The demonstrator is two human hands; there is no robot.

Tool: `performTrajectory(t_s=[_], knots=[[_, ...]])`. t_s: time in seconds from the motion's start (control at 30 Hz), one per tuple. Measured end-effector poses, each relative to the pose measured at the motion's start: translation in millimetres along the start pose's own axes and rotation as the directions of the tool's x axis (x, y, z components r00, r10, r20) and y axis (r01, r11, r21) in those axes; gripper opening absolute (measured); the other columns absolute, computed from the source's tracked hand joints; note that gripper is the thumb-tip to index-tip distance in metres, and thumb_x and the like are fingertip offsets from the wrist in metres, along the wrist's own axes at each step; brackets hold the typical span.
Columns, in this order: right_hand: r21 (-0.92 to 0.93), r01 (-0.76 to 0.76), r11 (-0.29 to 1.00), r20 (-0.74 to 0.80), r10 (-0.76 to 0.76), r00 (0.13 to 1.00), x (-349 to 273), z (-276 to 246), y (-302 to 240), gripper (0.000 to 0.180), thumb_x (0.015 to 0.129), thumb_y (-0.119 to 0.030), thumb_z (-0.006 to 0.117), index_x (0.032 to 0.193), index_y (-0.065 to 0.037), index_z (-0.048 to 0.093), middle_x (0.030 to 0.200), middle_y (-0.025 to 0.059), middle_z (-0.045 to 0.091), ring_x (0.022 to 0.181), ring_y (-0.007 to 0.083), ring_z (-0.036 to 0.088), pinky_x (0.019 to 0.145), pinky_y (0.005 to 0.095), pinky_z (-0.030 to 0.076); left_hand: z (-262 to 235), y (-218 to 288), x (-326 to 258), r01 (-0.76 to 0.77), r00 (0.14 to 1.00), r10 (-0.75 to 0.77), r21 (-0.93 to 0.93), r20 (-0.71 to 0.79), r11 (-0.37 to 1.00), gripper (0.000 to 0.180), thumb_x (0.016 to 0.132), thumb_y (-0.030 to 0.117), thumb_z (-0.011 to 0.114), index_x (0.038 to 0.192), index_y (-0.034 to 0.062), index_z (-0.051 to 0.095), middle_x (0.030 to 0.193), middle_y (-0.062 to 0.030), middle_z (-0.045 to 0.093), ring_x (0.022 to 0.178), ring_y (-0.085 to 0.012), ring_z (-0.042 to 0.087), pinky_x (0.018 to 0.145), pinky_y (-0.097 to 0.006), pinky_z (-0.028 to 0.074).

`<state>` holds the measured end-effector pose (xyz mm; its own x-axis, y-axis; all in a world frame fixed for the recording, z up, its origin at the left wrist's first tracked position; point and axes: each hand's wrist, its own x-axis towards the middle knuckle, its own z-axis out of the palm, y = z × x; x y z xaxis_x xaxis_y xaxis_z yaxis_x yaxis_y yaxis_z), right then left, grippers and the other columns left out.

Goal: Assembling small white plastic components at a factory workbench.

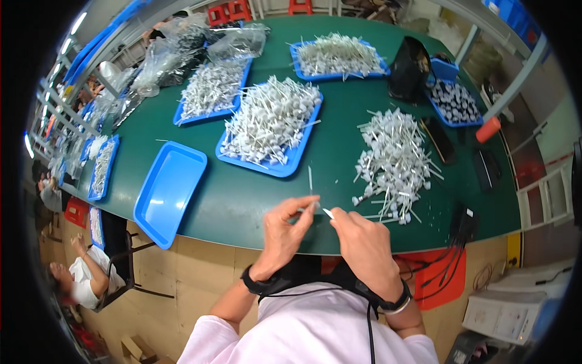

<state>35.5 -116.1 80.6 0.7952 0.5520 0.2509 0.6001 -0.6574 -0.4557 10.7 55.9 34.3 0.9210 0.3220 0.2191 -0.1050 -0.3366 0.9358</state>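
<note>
My left hand (285, 227) pinches a small whitish piece between thumb and forefinger. A thin translucent tube (310, 177) rises from beside its fingertips. My right hand (364, 242), just to the right, is closed on a slim white pointed piece (328, 213), its tip toward the left fingertips. What else the right fingers cover is hidden. Right of my hands, a loose heap of white sprayer heads with thin tubes (394, 161) lies on the green table (254, 212). Straight ahead, a blue tray (290, 168) is piled with more of them.
An empty blue tray (167, 194) sits at the left table edge. More filled trays (212, 91) (339, 57) stand farther back. At right are a black bag (409, 70), a tray of dark-and-white parts (454, 103), a phone (438, 139) and cables (451, 255). A person (85, 273) sits at far left.
</note>
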Motion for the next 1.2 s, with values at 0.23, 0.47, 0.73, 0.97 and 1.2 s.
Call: performTrajectory(t_s=[0.23, 0.47, 0.73, 0.97, 1.2], knots=[[0.094, -0.155, 0.983, -0.090, 0.164, 0.982, -35, -14, 29, 0.017, 0.091, -0.009, 0.065, 0.107, -0.003, 0.064, 0.079, 0.0147, 0.063, 0.067, 0.0362, 0.062, 0.057, 0.0440, 0.046, -52, -13, 161, -0.463, 0.738, 0.668, 0.653, -0.089, 0.599, 0.022, 0.081, 0.006, 0.073, 0.102, 0.0122, 0.074, 0.106, -0.0101, 0.069, 0.099, -0.0306, 0.062, 0.087, -0.039, 0.049], [0.150, -0.323, 0.934, -0.188, 0.348, 0.918, -90, -28, 62, 0.021, 0.093, -0.009, 0.063, 0.113, -0.004, 0.063, 0.082, 0.0160, 0.064, 0.071, 0.0380, 0.063, 0.059, 0.0463, 0.048, -45, -37, 218, -0.413, 0.810, 0.585, 0.751, 0.044, 0.515, 0.020, 0.082, 0.015, 0.075, 0.101, 0.0091, 0.075, 0.110, -0.0120, 0.070, 0.104, -0.0320, 0.062, 0.093, -0.041, 0.045], [0.228, -0.325, 0.918, -0.237, 0.376, 0.896, -96, -30, 77, 0.022, 0.093, -0.008, 0.063, 0.115, -0.003, 0.063, 0.085, 0.0155, 0.065, 0.071, 0.0350, 0.064, 0.060, 0.0430, 0.049, 61, 7, 60, -0.609, 0.732, 0.371, 0.304, 0.571, 0.733, 0.024, 0.078, -0.003, 0.072, 0.099, 0.0085, 0.070, 0.098, -0.0089, 0.067, 0.090, -0.0297, 0.059, 0.080, -0.040, 0.050], [0.234, -0.209, 0.949, -0.226, 0.263, 0.938, -84, -21, 65, 0.023, 0.093, -0.010, 0.065, 0.115, -0.004, 0.062, 0.084, 0.0142, 0.064, 0.071, 0.0347, 0.065, 0.059, 0.0435, 0.049, 69, -15, 59, -0.608, 0.668, 0.339, 0.224, 0.662, 0.762, 0.027, 0.079, -0.003, 0.071, 0.104, 0.0082, 0.069, 0.099, -0.0107, 0.065, 0.090, -0.0310, 0.060, 0.081, -0.040, 0.051], [0.321, -0.113, 0.940, -0.164, 0.172, 0.971, -62, -21, 42, 0.018, 0.093, -0.012, 0.065, 0.109, -0.004, 0.060, 0.084, 0.0127, 0.064, 0.068, 0.0345, 0.064, 0.056, 0.0420, 0.049, 26, 12, 25, 0.222, 0.783, -0.105, -0.117, 0.613, 0.968, 0.017, 0.089, 0.006, 0.073, 0.106, 0.0003, 0.072, 0.094, -0.0021, 0.067, 0.083, -0.0075, 0.060, 0.073, -0.023, 0.052]])
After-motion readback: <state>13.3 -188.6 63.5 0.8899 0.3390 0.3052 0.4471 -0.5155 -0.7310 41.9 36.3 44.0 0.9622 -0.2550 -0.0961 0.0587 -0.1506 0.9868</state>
